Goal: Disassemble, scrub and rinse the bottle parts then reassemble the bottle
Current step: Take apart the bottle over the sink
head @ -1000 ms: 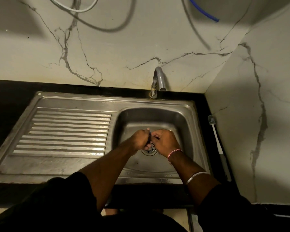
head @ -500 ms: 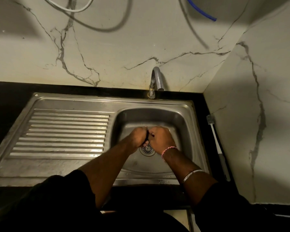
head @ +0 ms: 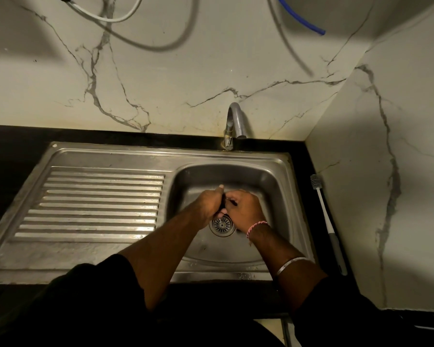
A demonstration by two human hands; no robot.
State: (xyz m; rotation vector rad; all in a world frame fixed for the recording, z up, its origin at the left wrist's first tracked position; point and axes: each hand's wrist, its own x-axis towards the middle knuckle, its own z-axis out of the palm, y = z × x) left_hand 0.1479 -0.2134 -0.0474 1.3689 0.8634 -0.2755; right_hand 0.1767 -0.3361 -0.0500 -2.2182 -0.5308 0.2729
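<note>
**Hands hold their place over the drain**

Little has changed since the earlier frame: the left hand [head: 209, 205] and right hand [head: 244, 209] stay pressed together in the sink basin [head: 273, 186], fingers curled around a small dark bottle part [head: 223, 202] between them, just above the drain strainer [head: 222, 225]. A bottle brush [head: 325, 216] lies on the counter right of the sink.

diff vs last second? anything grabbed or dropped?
Nothing grabbed or dropped. Both hands, left hand and right hand, stay pressed together over the drain, working a small dark part between them, with only slight shifts. Brush still lies untouched on the counter.
</note>
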